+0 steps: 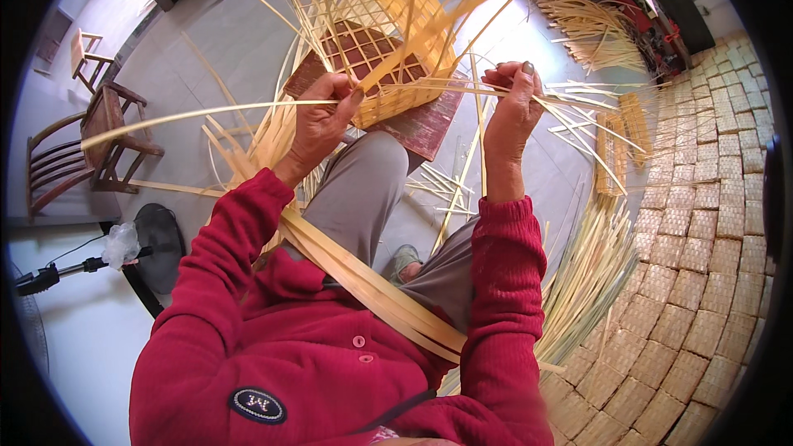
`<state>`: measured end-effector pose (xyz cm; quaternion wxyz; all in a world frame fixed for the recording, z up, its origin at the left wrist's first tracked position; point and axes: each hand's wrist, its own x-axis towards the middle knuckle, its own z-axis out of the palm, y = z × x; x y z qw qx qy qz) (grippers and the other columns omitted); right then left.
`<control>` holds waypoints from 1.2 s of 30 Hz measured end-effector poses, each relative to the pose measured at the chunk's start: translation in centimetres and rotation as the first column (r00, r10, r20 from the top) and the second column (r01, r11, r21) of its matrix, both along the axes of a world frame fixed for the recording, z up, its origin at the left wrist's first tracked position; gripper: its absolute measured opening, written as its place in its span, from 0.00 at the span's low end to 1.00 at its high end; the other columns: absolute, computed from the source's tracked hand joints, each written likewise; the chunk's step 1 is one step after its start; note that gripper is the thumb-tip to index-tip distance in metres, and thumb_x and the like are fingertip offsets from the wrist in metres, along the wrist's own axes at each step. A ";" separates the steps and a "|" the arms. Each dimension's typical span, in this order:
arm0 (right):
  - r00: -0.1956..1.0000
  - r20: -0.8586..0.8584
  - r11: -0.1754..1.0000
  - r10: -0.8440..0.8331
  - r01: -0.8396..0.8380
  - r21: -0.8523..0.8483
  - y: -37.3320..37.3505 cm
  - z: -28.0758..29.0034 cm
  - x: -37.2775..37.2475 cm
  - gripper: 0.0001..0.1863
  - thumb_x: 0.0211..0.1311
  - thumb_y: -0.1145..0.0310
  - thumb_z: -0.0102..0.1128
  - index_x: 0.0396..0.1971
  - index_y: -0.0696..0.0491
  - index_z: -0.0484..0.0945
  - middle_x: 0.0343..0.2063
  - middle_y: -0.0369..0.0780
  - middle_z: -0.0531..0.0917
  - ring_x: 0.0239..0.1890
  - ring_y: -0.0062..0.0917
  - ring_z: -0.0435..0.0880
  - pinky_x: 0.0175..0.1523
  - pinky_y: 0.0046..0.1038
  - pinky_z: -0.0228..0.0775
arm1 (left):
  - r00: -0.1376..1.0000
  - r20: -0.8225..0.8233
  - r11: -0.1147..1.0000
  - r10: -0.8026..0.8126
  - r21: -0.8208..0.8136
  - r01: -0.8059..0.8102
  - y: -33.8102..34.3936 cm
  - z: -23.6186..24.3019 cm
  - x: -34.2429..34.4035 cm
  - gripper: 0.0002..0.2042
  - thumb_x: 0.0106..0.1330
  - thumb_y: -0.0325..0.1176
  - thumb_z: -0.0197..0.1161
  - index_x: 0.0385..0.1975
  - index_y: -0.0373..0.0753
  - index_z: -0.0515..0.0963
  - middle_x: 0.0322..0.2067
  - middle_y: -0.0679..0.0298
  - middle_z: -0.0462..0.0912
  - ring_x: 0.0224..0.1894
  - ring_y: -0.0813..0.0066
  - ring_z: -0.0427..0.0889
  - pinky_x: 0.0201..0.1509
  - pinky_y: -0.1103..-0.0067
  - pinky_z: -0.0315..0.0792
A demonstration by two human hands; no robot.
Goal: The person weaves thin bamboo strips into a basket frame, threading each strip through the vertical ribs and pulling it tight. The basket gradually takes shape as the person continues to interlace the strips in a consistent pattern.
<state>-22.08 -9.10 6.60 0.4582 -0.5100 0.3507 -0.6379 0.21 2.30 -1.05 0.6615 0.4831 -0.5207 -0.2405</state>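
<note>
A partly woven bamboo basket rests on a dark red wooden stool beyond my knees, with long loose strips rising from its rim. My left hand is closed at the basket's near corner, pinching a thin bamboo strip whose long end sticks out to the left. To the right, my right hand is raised, thumb against fingers, on a thin strip that runs from the basket's near side. Wider flat strips lie across my lap.
Stacked woven pieces line the right side. A bundle of thin strips lies beside my right leg, and another pile sits farther back. At the left are a wooden chair and a black fan-like stand.
</note>
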 end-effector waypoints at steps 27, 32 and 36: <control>0.274 -0.960 0.926 -0.058 -0.344 -0.154 0.3 -1.4 0.8 0.06 0.66 0.68 0.60 0.39 0.51 0.83 0.33 0.42 0.87 0.38 0.41 0.86 0.45 0.37 0.76 | 0.841 0.407 0.915 -0.358 0.330 0.230 -2.9 4.8 13.8 0.06 0.65 0.26 0.68 0.40 0.37 0.82 0.32 0.71 0.82 0.36 0.83 0.78 0.44 0.81 0.75; 0.340 -0.940 0.892 0.035 -0.435 -0.124 0.8 -2.1 0.9 0.07 0.67 0.70 0.57 0.41 0.52 0.82 0.33 0.46 0.87 0.38 0.43 0.87 0.42 0.41 0.77 | 0.975 0.163 0.987 0.154 -0.080 -0.142 0.6 3.3 11.2 0.13 0.68 0.24 0.66 0.51 0.38 0.80 0.37 0.70 0.83 0.40 0.82 0.81 0.47 0.83 0.78; 0.392 -0.912 0.861 0.122 -0.498 -0.099 2.7 -1.7 2.3 0.07 0.67 0.69 0.57 0.41 0.52 0.82 0.32 0.47 0.86 0.38 0.47 0.85 0.41 0.45 0.76 | 0.801 0.599 0.998 0.015 -0.064 0.029 3.0 4.8 3.9 0.18 0.64 0.22 0.68 0.55 0.38 0.81 0.47 0.60 0.87 0.33 0.78 0.83 0.39 0.79 0.79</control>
